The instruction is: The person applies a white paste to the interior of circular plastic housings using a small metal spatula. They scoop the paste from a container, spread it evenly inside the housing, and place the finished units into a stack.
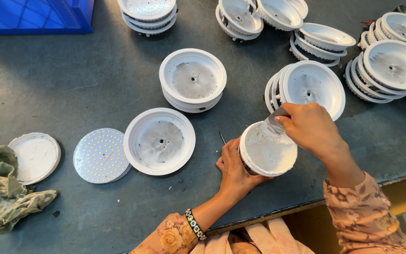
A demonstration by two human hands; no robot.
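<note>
The left hand (233, 169) holds a small round tub (268, 149) full of white paste. The tub sits near the front edge of the dark counter (71, 84). The fingers of the left hand are curled around the tub's left and bottom side, so the tub rests right in the hand. The thumb lies along the tub's wall.

The right hand (308, 127) is just above the tub's top right rim. Its fingers are pinched tight on a small flat scraper (274, 120). The scraper's blade dips into the white paste at the top of the tub. The fingers touch the scraper, and they sit very close to the tub's rim.

Just left of the tub lies a white round lamp shell (159, 141), open side up. Beside it lies a round disc with many tiny dots (100, 155). Further left is a white lid (35, 157) smeared with paste, and a crumpled green rag (5, 188) next to it. Behind the shell stands a short stack of shells (192, 80). More stacks of shells (391, 66) stand and lean at the back right. A blue crate (34, 16) is in the far left corner.
</note>
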